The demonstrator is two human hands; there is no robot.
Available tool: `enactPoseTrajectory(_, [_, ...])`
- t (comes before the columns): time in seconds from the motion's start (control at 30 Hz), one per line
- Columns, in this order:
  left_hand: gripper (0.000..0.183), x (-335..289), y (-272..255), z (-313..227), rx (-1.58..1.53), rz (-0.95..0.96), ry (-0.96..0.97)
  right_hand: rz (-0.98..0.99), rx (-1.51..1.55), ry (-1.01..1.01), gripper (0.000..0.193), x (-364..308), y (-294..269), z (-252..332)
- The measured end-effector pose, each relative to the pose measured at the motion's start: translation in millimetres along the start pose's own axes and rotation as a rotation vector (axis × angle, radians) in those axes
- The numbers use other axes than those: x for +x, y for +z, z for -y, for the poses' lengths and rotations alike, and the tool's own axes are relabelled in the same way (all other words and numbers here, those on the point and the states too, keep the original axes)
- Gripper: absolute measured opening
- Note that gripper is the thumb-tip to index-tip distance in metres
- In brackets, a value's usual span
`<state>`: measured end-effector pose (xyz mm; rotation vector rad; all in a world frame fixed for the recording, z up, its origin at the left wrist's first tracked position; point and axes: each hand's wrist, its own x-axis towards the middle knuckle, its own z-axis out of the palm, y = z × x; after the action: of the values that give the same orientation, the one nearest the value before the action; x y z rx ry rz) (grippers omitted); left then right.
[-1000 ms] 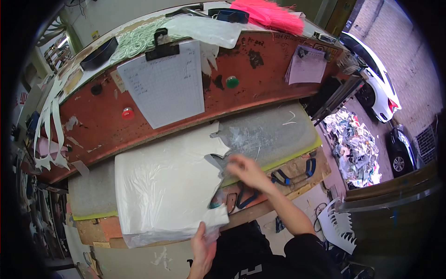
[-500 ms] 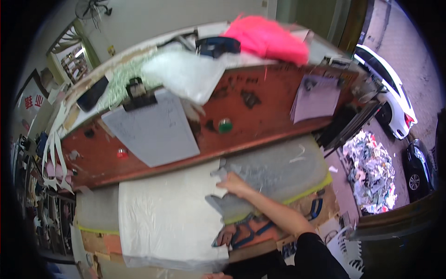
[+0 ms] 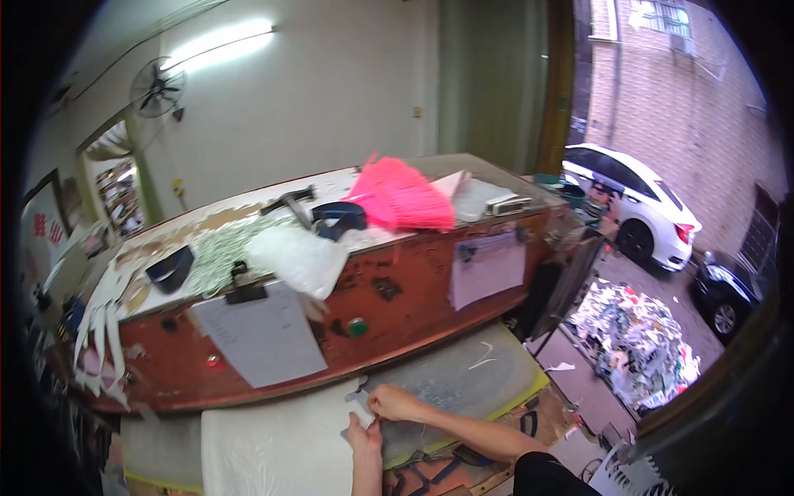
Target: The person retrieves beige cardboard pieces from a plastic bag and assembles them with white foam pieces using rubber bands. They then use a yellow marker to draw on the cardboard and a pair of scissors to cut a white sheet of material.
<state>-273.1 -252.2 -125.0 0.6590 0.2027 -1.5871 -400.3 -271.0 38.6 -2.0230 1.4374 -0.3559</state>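
Note:
A wide white sheet [image 3: 273,446] with a creased, slightly shiny surface lies over the grey pad. At its right edge sits a jagged thin grey scrap [image 3: 357,402]. My right hand [image 3: 397,403] is closed at this scrap, fingertips pinched together and turned to the left. Just below and touching it, my left hand [image 3: 365,438] points upward from the lower edge, thumb and fingers bent toward the right fingertips. Whatever lies between the fingers is too small to make out. Beneath, the grey pad [image 3: 463,372] with a yellow-green rim shows to the right.
Behind the pad rises a red-brown panel [image 3: 397,306] with a clipboard paper [image 3: 269,339] and a green knob [image 3: 357,327]. On its top lie a pink bristled broom head [image 3: 405,198], a white plastic bag [image 3: 302,258] and a hammer [image 3: 298,202]. Dark blue-handled tools [image 3: 447,471] lie in front.
My left hand has come up from the lower edge to meet my right hand at the sheet's right edge. The view has tilted upward, showing more wall and street.

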Motion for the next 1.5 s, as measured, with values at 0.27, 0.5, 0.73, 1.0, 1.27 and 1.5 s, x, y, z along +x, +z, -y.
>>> enactPoseTrajectory(0.27, [0.033, -33, 9, 10, 0.131, -0.076, 0.163, -1.067, -0.835, 0.083, 0.041, -62, -431, 8])
enactPoseTrajectory(0.5, [0.021, -47, 9, 14, 0.104, -0.088, 0.109, -0.613, -0.767, 0.109, 0.062, -43, -437, -55])
enactPoseTrajectory(0.73, [0.024, -59, 14, 9, 0.178, -0.119, 0.268, -1.165, -0.619, -0.154, 0.053, -104, -339, -42])
enactPoseTrajectory(1.0, [0.029, -77, 38, 8, 0.284, -0.139, 0.146, -0.259, 0.793, -0.049, 0.057, -87, -92, -70])
enactPoseTrajectory(1.27, [0.03, -80, 25, 6, 0.348, -0.146, 0.087, -0.113, 0.875, -0.142, 0.041, -14, 33, -124])
enactPoseTrajectory(1.5, [0.024, -82, 26, 5, 0.398, -0.207, 0.087, -0.016, 0.194, -0.091, 0.038, -11, 8, -81])
